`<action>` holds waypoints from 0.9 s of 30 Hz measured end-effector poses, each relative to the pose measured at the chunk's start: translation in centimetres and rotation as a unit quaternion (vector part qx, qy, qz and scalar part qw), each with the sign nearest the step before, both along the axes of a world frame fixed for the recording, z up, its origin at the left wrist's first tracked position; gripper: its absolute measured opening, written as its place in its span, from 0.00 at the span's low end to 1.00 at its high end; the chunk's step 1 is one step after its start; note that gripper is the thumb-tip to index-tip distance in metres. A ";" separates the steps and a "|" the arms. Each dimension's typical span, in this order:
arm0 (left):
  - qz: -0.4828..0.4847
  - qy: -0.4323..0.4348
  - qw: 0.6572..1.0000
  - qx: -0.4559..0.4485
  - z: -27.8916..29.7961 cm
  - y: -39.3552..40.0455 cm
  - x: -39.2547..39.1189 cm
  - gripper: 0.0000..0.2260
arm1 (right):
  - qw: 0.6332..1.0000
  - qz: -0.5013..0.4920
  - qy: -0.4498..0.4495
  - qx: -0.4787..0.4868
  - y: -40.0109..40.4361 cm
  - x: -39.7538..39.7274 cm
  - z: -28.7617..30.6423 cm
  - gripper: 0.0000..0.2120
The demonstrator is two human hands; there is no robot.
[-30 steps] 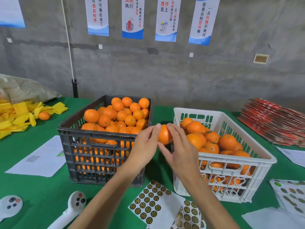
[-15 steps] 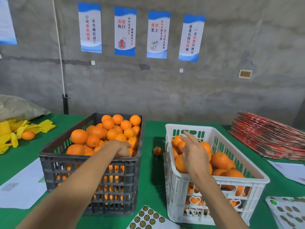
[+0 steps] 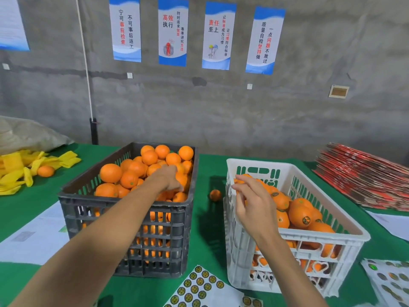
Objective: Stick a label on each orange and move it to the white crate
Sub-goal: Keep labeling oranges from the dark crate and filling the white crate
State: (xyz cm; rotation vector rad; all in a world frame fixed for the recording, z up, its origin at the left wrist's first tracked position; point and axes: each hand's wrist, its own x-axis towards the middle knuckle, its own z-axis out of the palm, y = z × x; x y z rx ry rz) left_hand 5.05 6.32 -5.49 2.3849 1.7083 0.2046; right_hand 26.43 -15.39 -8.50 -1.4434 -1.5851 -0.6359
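Now left hand (image 3: 168,177) fingers among dark crate (image 3: 124,209) oranges (image 3: 132,171), grip unclear; right hand (image 3: 254,202) loose over white crate (image 3: 321,235).

left fingertips (image 3: 177,185) hidden among oranges (image 3: 152,167)

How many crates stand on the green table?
2. The dark crate stands on the left, the white crate on the right, both holding oranges. None seems hidden.
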 end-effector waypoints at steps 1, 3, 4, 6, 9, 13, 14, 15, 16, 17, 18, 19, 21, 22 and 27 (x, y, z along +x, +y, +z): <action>0.000 -0.048 0.998 0.041 0.7 -0.5 -0.5 0.38 | 1.000 0.013 -0.011 -0.011 -0.1 -0.2 0.2 0.11; -0.007 -0.187 0.978 0.092 1.7 -2.1 -1.2 0.35 | 0.999 0.028 -0.023 -0.021 -0.4 -0.8 0.7 0.12; -0.014 -0.254 0.961 0.111 1.9 -3.3 -1.6 0.34 | 0.999 0.035 -0.023 -0.017 -0.5 -1.1 1.0 0.12; -0.016 -0.344 0.928 0.138 2.0 -6.4 -2.1 0.34 | 0.999 0.051 -0.017 0.006 -0.8 -2.2 1.2 0.12; -0.025 -0.386 0.895 0.224 0.9 -11.4 -2.3 0.31 | 0.995 0.092 0.031 0.011 -1.6 -4.3 0.4 0.14; -0.092 -0.370 0.872 0.305 -3.1 -17.1 -2.6 0.26 | 0.979 0.168 0.103 -0.048 -3.5 -6.8 -2.8 0.20; -0.105 -0.370 0.872 0.304 -4.4 -18.2 -2.6 0.26 | 0.973 0.186 0.123 -0.066 -4.0 -7.2 -3.7 0.21; -0.117 -0.370 0.873 0.296 -5.8 -19.1 -2.6 0.27 | 0.965 0.198 0.146 -0.089 -4.5 -7.5 -4.7 0.23; -0.125 -0.371 0.876 0.283 -7.3 -20.1 -2.6 0.28 | 0.959 0.203 0.164 -0.113 -5.0 -7.6 -5.9 0.24; -0.131 -0.372 0.878 0.271 -8.9 -20.8 -2.5 0.28 | 0.955 0.201 0.175 -0.132 -5.4 -7.6 -7.1 0.24; -0.134 -0.374 0.881 0.258 -10.6 -21.5 -2.4 0.29 | 0.953 0.194 0.178 -0.149 -5.8 -7.4 -8.4 0.25; -0.136 -0.377 0.885 0.237 -12.2 -22.0 -2.3 0.29 | 0.952 0.187 0.178 -0.165 -6.2 -7.1 -9.9 0.25; -0.132 -0.401 0.893 0.156 -15.3 -22.6 -2.0 0.29 | 0.948 0.168 0.181 -0.202 -6.9 -6.4 -12.6 0.25; -0.121 -0.417 0.895 0.100 -16.7 -22.7 -1.8 0.28 | 0.945 0.159 0.183 -0.222 -7.1 -6.1 -13.9 0.24; -0.030 -0.399 0.912 -0.085 -21.8 -22.3 0.1 0.26 | 0.918 0.116 0.193 -0.326 -7.0 -4.7 -17.8 0.20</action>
